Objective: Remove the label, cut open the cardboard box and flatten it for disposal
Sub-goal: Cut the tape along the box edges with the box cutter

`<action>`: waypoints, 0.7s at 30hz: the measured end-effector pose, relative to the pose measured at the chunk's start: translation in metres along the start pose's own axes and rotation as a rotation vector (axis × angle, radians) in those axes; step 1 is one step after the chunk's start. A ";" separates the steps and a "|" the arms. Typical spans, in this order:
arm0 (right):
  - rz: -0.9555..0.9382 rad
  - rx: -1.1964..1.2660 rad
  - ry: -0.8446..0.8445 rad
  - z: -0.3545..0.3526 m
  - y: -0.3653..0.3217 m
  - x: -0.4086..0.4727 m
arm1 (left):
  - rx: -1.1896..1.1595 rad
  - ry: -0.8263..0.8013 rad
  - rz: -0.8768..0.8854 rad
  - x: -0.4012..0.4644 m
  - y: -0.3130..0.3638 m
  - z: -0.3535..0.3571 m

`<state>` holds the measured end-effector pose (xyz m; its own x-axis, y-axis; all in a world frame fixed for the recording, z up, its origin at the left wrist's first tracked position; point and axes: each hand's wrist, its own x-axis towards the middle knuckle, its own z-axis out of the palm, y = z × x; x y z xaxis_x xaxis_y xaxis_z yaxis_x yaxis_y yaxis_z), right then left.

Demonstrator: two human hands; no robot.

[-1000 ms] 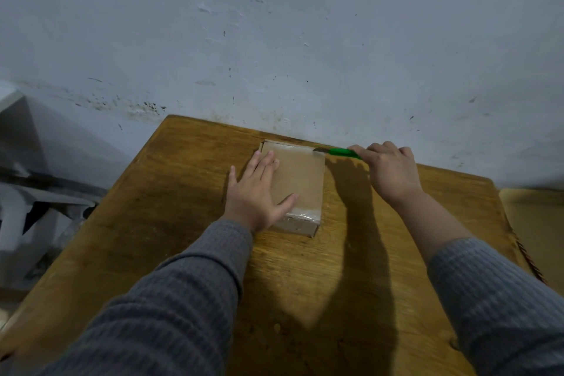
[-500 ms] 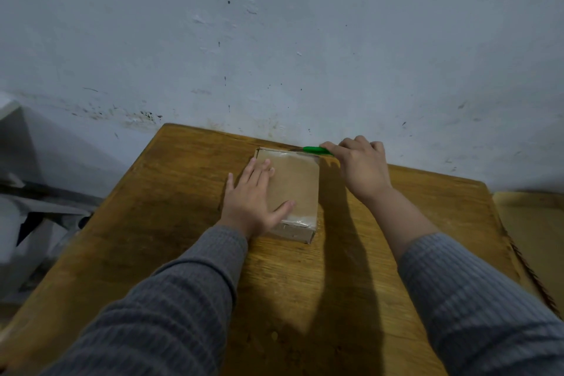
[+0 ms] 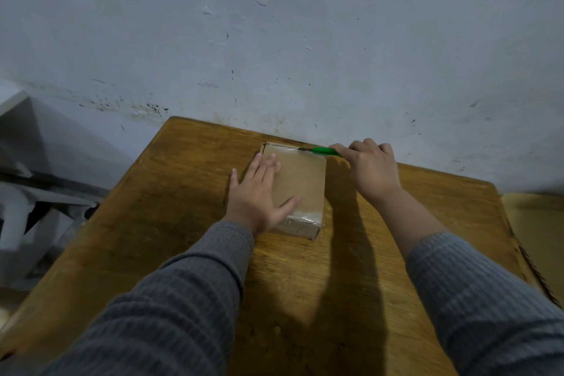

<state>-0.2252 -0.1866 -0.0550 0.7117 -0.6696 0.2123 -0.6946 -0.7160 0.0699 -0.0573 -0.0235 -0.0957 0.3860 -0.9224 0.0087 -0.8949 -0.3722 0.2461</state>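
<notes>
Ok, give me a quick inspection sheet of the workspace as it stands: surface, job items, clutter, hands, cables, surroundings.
Surface: wooden table, worn, pushed against the wall.
Job's things: cardboard box lying flat, closed, clear tape at its near end; green-handled knife with its blade at the box's far edge. Label: none visible.
Clutter: nothing seen.
Hands: left hand pressed flat on the box top; right hand grips the knife.
Cables: nothing seen.
Surroundings: scuffed pale wall behind; white furniture, blurred, to the left; a tan surface at right.
</notes>
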 end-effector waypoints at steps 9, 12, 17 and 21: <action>0.055 -0.015 -0.011 -0.001 0.019 -0.015 | -0.009 -0.024 -0.003 0.000 0.000 -0.002; 0.070 -0.018 -0.014 0.000 0.029 -0.019 | -0.020 -0.025 0.003 0.000 0.000 -0.001; 0.084 -0.004 -0.020 -0.001 0.037 -0.024 | -0.038 -0.030 0.020 0.000 -0.001 -0.001; 0.142 0.169 0.056 -0.008 0.031 -0.021 | -0.004 -0.098 -0.029 0.011 0.008 -0.014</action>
<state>-0.2624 -0.1936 -0.0497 0.5978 -0.7573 0.2630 -0.7564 -0.6415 -0.1277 -0.0568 -0.0349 -0.0798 0.3876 -0.9171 -0.0932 -0.8829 -0.3984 0.2486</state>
